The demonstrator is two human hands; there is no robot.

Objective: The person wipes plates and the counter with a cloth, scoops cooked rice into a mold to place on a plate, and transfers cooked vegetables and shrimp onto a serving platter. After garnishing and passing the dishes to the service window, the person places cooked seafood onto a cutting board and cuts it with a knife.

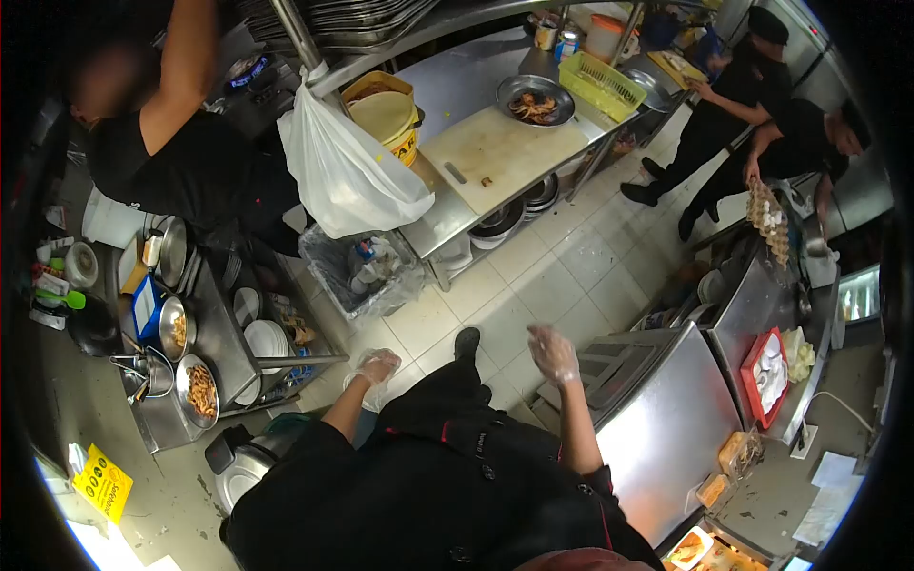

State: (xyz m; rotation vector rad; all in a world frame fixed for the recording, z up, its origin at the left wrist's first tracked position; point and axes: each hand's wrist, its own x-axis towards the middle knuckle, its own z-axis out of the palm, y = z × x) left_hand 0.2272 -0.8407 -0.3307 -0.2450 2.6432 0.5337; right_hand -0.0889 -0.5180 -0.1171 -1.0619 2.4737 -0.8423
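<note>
My left hand [379, 365], in a clear plastic glove, hangs over the floor near the plate shelf, with its fingers loosely bent and nothing visible in it. My right hand [554, 354], gloved the same way and a little blurred, is raised above the floor tiles, its fingers loosely apart and holding nothing I can see. To its right stands a steel-topped counter [657, 419]. Closest to my left hand are stacked white plates [268, 343] and a lined trash bin [333, 281].
A cutting board [500, 157] and a pan of food [535, 101] occupy the steel table. A white bag [347, 171] hangs from its post. Pans of food [198, 392] stand at left. Three people work nearby; one holds egg trays [767, 221]. A red tray [764, 377] is at right.
</note>
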